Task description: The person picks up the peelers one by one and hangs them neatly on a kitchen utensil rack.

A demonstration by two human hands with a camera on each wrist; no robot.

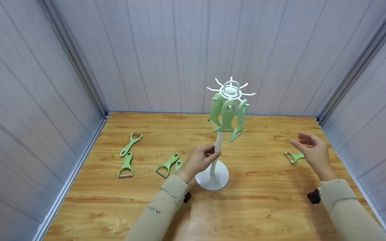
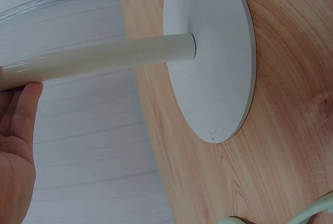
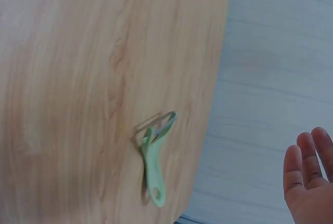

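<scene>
My left hand [image 1: 198, 160] grips the pole of a white hook stand [image 1: 218, 142], fingers on one side and thumb on the other. In the left wrist view the pole [image 2: 114, 54] rises from a round base [image 2: 218, 78]. Three green peelers hang from its front hooks: one on the left [image 1: 215, 108], one in the middle [image 1: 227, 117], one on the right [image 1: 241, 117]. Over at the right, my empty right hand [image 1: 315, 155] hovers above a lying green peeler [image 1: 295, 156], fingers loosely bent. The right wrist view shows that peeler [image 3: 152, 164] whole, apart from the fingers [image 3: 293, 166].
Several more peelers lie on the wooden table [image 1: 260, 207] left of the stand: two at far left [image 1: 131, 145] [image 1: 126, 165], another [image 1: 169, 164] nearer the left hand, and one [image 1: 178, 164] partly hidden by that hand. Several other hooks [image 1: 248, 94] carry nothing. Pale panels [image 1: 163, 57] enclose the table.
</scene>
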